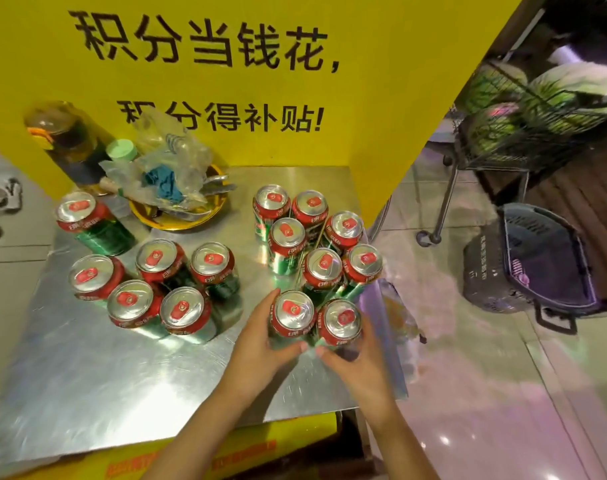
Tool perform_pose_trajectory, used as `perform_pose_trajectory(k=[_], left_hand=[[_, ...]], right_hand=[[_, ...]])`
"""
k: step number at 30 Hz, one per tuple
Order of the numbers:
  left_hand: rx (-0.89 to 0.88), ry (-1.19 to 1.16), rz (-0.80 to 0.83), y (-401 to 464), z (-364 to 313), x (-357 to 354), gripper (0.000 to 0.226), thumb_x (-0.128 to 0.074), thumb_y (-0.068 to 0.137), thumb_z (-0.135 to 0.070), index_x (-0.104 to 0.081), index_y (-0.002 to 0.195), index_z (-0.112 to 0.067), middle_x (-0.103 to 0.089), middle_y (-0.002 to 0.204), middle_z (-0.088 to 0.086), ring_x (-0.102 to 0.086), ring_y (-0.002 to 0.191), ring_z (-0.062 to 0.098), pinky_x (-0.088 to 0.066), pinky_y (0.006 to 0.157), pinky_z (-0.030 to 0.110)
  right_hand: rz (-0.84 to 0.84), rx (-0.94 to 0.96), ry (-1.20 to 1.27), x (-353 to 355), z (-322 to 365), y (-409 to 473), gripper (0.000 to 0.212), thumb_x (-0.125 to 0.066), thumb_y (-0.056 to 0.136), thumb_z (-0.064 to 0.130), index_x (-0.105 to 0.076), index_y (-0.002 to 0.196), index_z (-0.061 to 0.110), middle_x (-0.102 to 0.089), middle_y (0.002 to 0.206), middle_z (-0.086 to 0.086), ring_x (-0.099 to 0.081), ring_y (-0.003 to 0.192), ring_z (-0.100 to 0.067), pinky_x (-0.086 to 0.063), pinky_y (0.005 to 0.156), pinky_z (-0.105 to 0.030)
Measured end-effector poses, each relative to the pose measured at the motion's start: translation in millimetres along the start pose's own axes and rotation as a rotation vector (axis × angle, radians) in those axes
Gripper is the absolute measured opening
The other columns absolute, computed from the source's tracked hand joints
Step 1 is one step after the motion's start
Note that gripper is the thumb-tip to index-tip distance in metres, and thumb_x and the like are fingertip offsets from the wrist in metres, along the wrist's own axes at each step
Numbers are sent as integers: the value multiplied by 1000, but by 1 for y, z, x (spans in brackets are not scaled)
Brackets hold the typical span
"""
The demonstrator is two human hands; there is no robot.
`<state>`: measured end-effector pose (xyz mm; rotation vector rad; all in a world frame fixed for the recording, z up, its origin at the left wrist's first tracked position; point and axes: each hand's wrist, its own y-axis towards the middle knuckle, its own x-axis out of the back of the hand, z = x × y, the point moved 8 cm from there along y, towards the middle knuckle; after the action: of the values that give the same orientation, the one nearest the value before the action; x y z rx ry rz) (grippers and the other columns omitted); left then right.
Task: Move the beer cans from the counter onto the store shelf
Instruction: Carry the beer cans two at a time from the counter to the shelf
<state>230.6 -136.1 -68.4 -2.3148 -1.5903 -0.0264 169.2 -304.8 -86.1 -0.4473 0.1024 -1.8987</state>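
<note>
Your left hand (260, 344) wraps the near left can (292, 315), fingers curled round its side, while your right hand (359, 358) grips the near right can (341, 322). Both cans stand upright on the bench (87, 375), touching each other between your fingers; six more cans (316, 233) cluster just beyond your fingertips.

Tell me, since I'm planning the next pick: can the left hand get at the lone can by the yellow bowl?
Probably yes, once free. The left hand now grips a near can; the lone can stands apart beside the yellow bowl, its near side open.
</note>
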Motion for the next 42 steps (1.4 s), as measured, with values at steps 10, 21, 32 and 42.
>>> perform_pose_trajectory(k=[10, 21, 32, 42], left_hand=[[-49, 92, -84, -3, -20, 12, 64, -86, 60, -17, -56, 115, -28, -64, 104, -21, -56, 96, -13, -38, 76, -1], [-37, -172, -140, -78, -60, 73, 67, -84, 48, -36, -58, 110, -35, -67, 105, -22, -61, 102, -3, -49, 87, 15], [-166, -412, -620, -263, -49, 292, 65, -73, 40, -44, -62, 102, -28, -72, 91, -12, -66, 84, 2, -51, 65, 14], [-31, -408, -1212, -510, 61, 476, 68, -74, 33, -51, -59, 97, -37, -68, 98, -11, -61, 94, 4, -46, 76, 25]], right_hand=[[19, 28, 1, 2, 5, 5, 63, -87, 58, 24, -58, 112, 35, -69, 111, 8, -64, 106, -11, -53, 92, -39], [72, 81, 182, -6, 91, -53, 76, -86, 40, 39, -60, 112, 34, -71, 106, 10, -66, 101, -9, -51, 88, -31], [446, 262, 224, -200, 215, -172, 76, -81, 42, 39, -61, 113, 25, -73, 104, 9, -67, 98, -6, -51, 80, -19], [950, 316, 23, -466, 236, -341, 80, -82, 39, 46, -60, 115, 34, -71, 108, 11, -65, 103, -8, -50, 94, -37]])
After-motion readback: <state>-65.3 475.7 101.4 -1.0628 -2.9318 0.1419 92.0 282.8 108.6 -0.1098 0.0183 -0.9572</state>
